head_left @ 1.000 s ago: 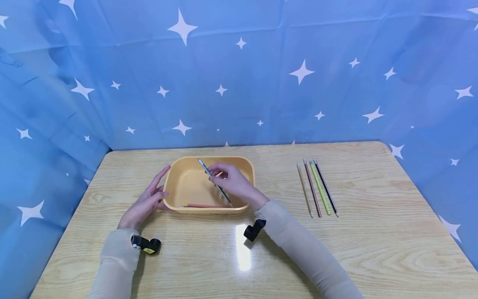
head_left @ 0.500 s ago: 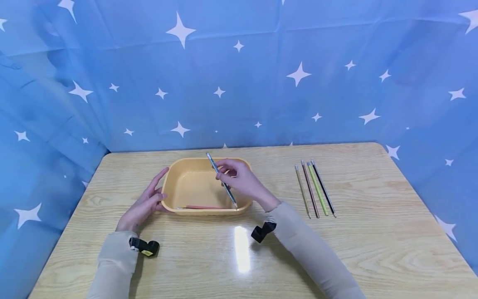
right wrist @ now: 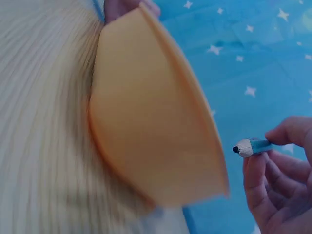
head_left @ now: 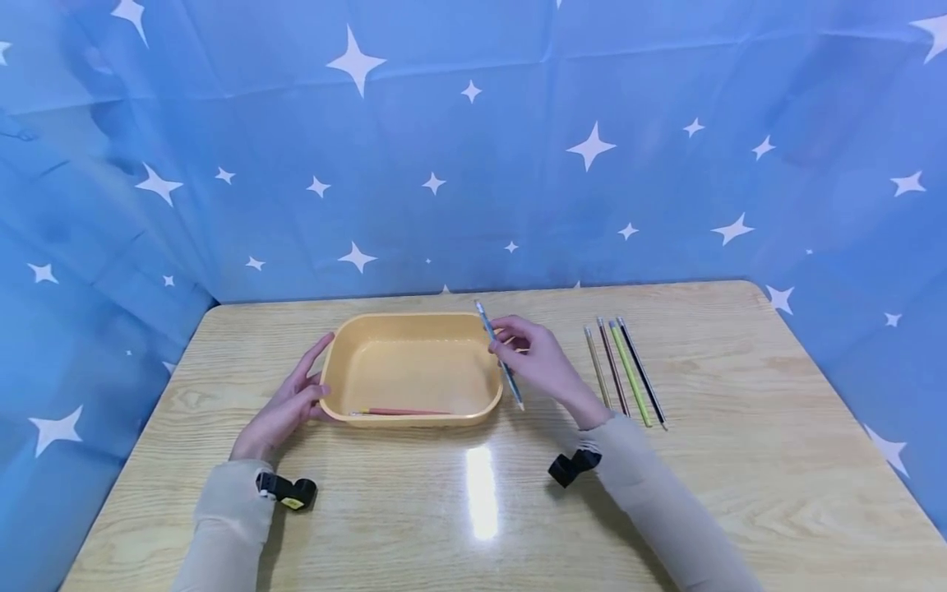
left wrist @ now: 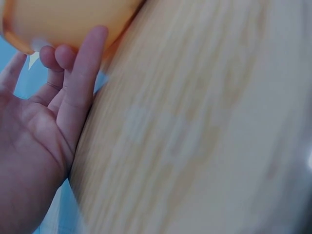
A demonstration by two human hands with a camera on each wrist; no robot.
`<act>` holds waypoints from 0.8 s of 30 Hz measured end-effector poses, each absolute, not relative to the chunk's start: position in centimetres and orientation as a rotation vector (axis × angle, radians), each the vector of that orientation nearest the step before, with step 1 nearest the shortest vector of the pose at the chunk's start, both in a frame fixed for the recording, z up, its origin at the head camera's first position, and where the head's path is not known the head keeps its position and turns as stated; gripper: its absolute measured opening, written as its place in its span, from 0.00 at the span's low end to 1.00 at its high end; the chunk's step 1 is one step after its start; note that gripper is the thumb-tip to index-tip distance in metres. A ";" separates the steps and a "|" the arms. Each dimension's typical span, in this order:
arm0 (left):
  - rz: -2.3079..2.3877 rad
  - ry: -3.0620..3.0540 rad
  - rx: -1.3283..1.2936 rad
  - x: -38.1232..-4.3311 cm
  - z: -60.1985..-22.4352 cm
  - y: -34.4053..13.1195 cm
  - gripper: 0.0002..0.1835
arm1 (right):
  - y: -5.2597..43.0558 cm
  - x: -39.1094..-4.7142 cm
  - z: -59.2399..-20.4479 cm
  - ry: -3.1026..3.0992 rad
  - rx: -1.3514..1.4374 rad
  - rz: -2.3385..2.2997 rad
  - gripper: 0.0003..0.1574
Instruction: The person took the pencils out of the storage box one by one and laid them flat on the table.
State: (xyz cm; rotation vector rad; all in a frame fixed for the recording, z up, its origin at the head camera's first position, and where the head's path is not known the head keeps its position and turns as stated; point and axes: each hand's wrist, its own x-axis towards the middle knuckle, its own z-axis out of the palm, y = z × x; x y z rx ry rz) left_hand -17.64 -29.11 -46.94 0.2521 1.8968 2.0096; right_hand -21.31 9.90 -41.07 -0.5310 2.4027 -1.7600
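Note:
My right hand [head_left: 534, 355] pinches a blue pencil [head_left: 510, 381] between thumb and fingers, just beyond the right rim of a yellow-orange plastic tray [head_left: 414, 421]. The pencil slants with its sharpened tip down; in the right wrist view its dark point [right wrist: 236, 149] faces the camera. Inside the tray, along the near wall, lies a red pencil [head_left: 407, 411]. My left hand [head_left: 284, 409] touches the tray's left side, thumb tip at the rim and index finger stretched toward the back corner. In the left wrist view its fingertips [left wrist: 100, 33] meet the tray's outer wall.
Several pencils lie side by side on the wooden table [head_left: 747, 427], right of the right hand: a gold one [head_left: 596, 362], a dark red one [head_left: 611, 362], a lime green one [head_left: 629, 370] and a black one [head_left: 642, 374]. A blue star-patterned cloth [head_left: 473, 164] hangs behind.
My right hand has carried the blue pencil rightward, from over the tray's inside to past its right rim. The left hand stays at the tray, which has hardly moved.

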 end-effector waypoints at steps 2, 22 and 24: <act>2.008 1.895 0.245 -17.7 -46.9 -29.0 0.41 | 11.1 -21.2 -41.3 2.443 -0.490 -1.751 0.21; 1.994 1.926 0.181 -17.6 -46.8 -28.8 0.42 | 19.8 -20.1 -44.5 2.826 -0.360 -1.271 0.19; 1.995 1.930 0.180 -17.5 -46.8 -28.9 0.41 | 20.1 -20.2 -44.7 2.858 -0.355 -1.229 0.18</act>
